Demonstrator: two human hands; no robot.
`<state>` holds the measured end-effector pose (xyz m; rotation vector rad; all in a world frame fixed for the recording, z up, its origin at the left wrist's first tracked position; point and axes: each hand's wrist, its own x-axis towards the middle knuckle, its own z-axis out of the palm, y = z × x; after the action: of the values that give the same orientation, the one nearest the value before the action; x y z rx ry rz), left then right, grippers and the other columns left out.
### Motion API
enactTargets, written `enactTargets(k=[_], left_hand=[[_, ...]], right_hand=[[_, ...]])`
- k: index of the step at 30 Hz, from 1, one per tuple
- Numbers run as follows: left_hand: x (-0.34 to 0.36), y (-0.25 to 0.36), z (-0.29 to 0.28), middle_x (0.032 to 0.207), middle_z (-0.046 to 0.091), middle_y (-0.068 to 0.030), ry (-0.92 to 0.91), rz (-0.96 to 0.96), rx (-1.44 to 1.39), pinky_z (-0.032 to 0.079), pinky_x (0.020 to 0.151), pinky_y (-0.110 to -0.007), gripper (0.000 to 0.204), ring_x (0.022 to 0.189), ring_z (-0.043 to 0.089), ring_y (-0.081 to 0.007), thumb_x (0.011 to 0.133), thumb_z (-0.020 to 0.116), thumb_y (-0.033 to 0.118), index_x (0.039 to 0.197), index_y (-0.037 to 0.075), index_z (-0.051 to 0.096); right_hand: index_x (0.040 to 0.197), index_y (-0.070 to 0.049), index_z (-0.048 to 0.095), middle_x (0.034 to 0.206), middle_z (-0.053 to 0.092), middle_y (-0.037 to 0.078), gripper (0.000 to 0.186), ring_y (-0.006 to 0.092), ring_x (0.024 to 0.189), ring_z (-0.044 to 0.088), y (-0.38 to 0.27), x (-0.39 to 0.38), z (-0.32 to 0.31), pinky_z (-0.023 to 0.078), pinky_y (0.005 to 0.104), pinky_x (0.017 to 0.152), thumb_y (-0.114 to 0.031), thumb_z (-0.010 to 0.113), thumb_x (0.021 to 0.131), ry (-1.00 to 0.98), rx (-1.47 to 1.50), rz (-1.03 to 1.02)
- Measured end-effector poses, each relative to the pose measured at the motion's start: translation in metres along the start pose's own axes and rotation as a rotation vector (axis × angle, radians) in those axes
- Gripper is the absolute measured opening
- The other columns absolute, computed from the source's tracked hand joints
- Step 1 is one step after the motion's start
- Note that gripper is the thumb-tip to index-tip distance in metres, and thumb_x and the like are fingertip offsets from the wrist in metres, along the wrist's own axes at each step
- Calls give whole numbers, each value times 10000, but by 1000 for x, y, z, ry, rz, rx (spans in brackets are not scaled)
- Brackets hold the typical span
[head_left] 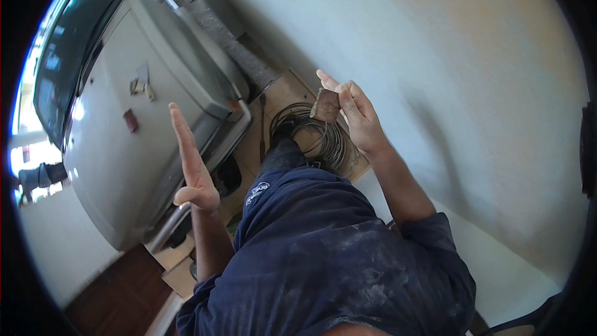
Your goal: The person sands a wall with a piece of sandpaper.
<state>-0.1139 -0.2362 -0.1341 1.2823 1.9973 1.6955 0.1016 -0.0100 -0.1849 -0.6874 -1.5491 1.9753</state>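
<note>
Between the thumb and fingers of my right hand [360, 118] is a small folded piece of brown sandpaper [326, 106], its edges worn pale. That hand is raised beside the pale wall [448, 87], and I see a gap between the two. My left hand [198, 177] is held up on the other side, fingers stretched out straight, with nothing in it. Behind it, in the picture, lies the silver car's hood [124, 149]. My dark blue shirt is smudged with white dust.
Scrapers [143, 86] and a small reddish-brown piece [130, 121] lie on the hood. A coil of dark cable [329, 149] rests on the floor by my feet, near a thin dark rod [262, 124]. The car's metal bumper bar [239, 126] runs close on my left.
</note>
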Motion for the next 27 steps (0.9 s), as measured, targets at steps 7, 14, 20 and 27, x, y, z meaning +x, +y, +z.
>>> enactTargets(k=[7,14,20,27], left_hand=[[81,6,108,1721,23,-304,-643,155,-252,-2,1281,-555,1445,1607,21,-430,711,56,1043,1642,-61,8],[112,40,246,1681,91,-381,-1376,707,-717,116,1276,-560,1389,1585,121,-485,831,259,979,1600,-163,73],[62,37,323,1683,104,-372,-1853,684,-1006,111,1278,-560,1414,1588,121,-474,779,220,1007,1618,-121,66],[-27,61,357,1685,120,-362,-2094,668,-1173,106,1279,-561,1447,1592,121,-463,718,176,1039,1639,-71,57]], right_hand=[[984,-93,479,1608,444,237,282,215,1564,239,-26,-48,-39,272,339,1183,-298,407,1163,317,8,-188],[1094,-86,541,1617,405,235,294,189,1570,235,-28,-149,-16,376,343,1105,-331,392,1161,1119,84,-428],[1111,-76,542,1542,492,181,279,222,1564,291,21,-234,91,352,362,1128,-325,424,1153,1885,265,-624],[1277,-38,579,1480,559,112,381,112,1184,559,64,-247,205,449,311,1089,-337,371,1164,2558,224,-560]])
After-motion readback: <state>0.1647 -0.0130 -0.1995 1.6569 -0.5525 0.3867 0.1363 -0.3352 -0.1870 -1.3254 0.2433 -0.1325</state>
